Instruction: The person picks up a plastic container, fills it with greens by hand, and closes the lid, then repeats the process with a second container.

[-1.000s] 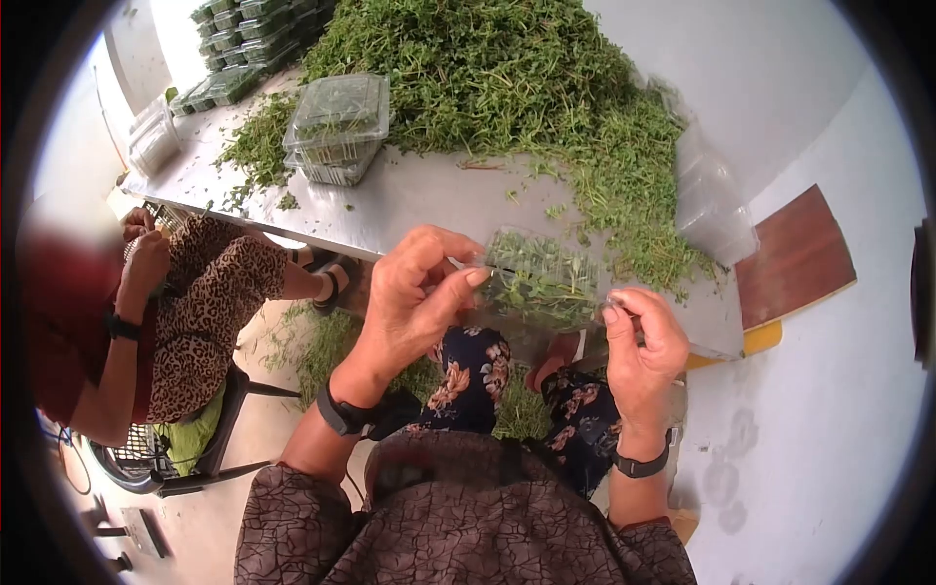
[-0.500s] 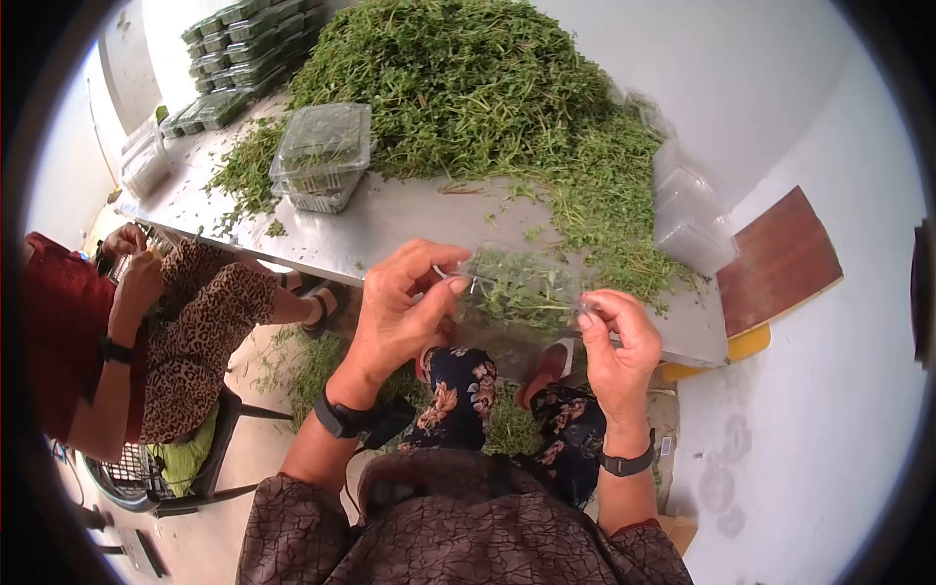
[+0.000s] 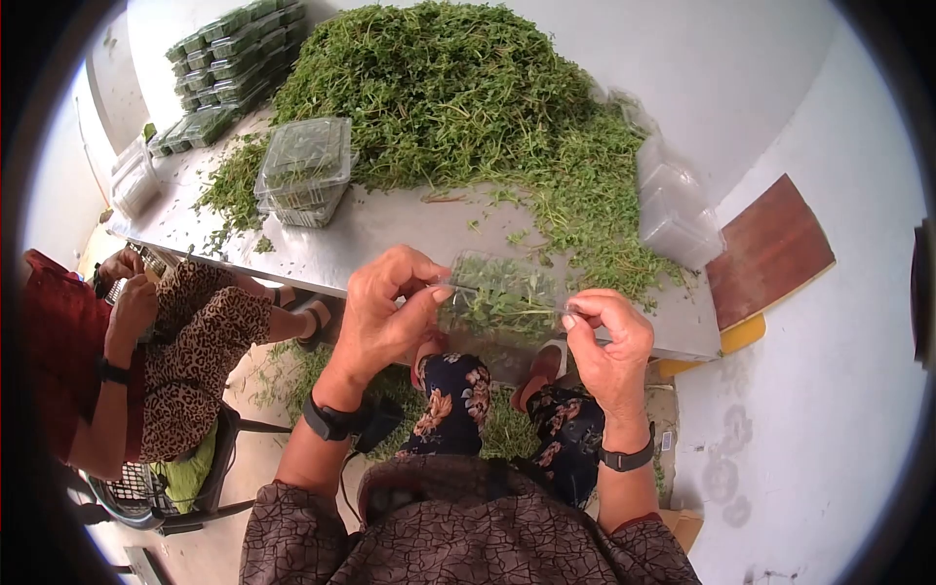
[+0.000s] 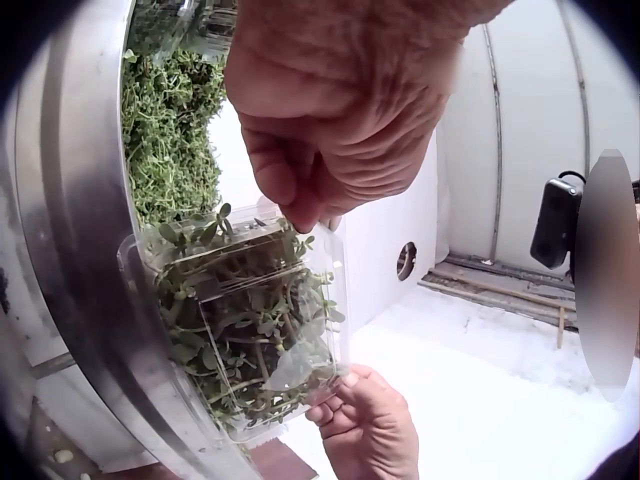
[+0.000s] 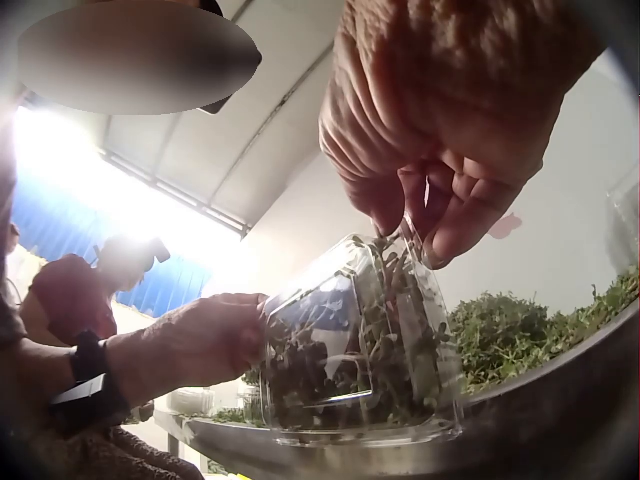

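Note:
A clear plastic box (image 3: 502, 297) with green leafy stems inside is held in the air in front of the table's edge. My left hand (image 3: 390, 307) pinches its left edge between thumb and fingers; my right hand (image 3: 614, 346) pinches the right edge. In the left wrist view the box (image 4: 250, 330) shows leaves against its clear walls, with the left hand (image 4: 345, 110) gripping its top edge. The right wrist view has the right hand (image 5: 450, 130) pinching a corner of the box (image 5: 350, 350). Whether the lid is fully closed, I cannot tell.
A large heap of greens (image 3: 439, 97) covers the back of the metal table (image 3: 390, 229). Box stacks stand at the left: clear boxes (image 3: 304, 171) and filled boxes (image 3: 239, 54). Empty clear boxes (image 3: 678, 214) stand at the right. Another person (image 3: 88, 361) sits at the left.
Both hands and the box have shifted slightly left in the head view while keeping their hold. The table and heap appear lower and further left as the view moves.

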The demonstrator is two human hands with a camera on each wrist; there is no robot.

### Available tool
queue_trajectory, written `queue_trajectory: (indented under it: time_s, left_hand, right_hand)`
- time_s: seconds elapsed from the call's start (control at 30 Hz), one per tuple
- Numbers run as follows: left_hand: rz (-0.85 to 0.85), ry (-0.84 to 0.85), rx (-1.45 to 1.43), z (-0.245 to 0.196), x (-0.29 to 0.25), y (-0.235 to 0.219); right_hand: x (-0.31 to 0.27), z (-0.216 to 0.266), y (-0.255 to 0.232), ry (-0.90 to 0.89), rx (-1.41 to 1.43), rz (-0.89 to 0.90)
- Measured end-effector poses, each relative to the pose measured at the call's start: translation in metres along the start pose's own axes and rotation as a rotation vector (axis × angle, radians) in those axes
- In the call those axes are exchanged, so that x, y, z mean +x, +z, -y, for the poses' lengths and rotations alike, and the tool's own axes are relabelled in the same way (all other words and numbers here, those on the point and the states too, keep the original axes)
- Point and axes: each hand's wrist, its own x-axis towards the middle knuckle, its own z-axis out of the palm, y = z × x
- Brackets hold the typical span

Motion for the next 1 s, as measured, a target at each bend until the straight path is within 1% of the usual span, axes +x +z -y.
queue_trajectory:
  time_s: [0.2, 0.33, 0.6, 0.67, 0.73, 0.77, 0.83, 0.87, 0.93, 0.97, 1.0]
  left_hand:
    - [0.017, 0.069, 0.019, 0.003, 0.000, -0.002]
    - [0.035, 0.102, 0.004, 0.002, 0.001, -0.002]
    - [0.050, 0.178, 0.040, 0.006, 0.001, -0.005]
    - [0.048, 0.186, 0.038, 0.006, 0.001, -0.005]
    - [0.041, 0.244, 0.075, 0.007, 0.002, -0.005]
    - [0.040, 0.242, 0.076, 0.008, 0.004, -0.004]
    - [0.009, 0.388, 0.103, 0.009, 0.006, -0.003]
    - [0.009, 0.385, 0.103, 0.008, 0.004, -0.002]
    - [0.006, 0.239, 0.108, 0.005, 0.002, -0.001]
    - [0.005, 0.240, 0.108, 0.006, 0.002, -0.002]
    - [0.004, 0.277, 0.129, 0.007, 0.002, -0.003]
  right_hand:
    - [0.000, -0.002, 0.000, -0.032, 0.002, -0.005]
    - [0.001, -0.001, -0.001, -0.014, -0.007, -0.004]
    - [0.003, -0.002, -0.001, -0.117, -0.077, -0.017]
    - [0.003, -0.001, 0.000, -0.104, -0.069, -0.017]
    - [0.003, -0.002, 0.001, -0.092, -0.059, -0.015]
    - [0.003, -0.004, 0.002, -0.111, -0.075, -0.018]
    - [0.002, -0.008, 0.003, -0.127, -0.091, -0.019]
    - [0.003, -0.009, 0.003, -0.138, -0.109, -0.015]
    - [0.003, -0.010, 0.002, -0.150, -0.128, -0.012]
    - [0.003, -0.010, 0.002, -0.166, -0.144, -0.001]
    - [0.004, -0.010, 0.001, -0.182, -0.160, 0.009]
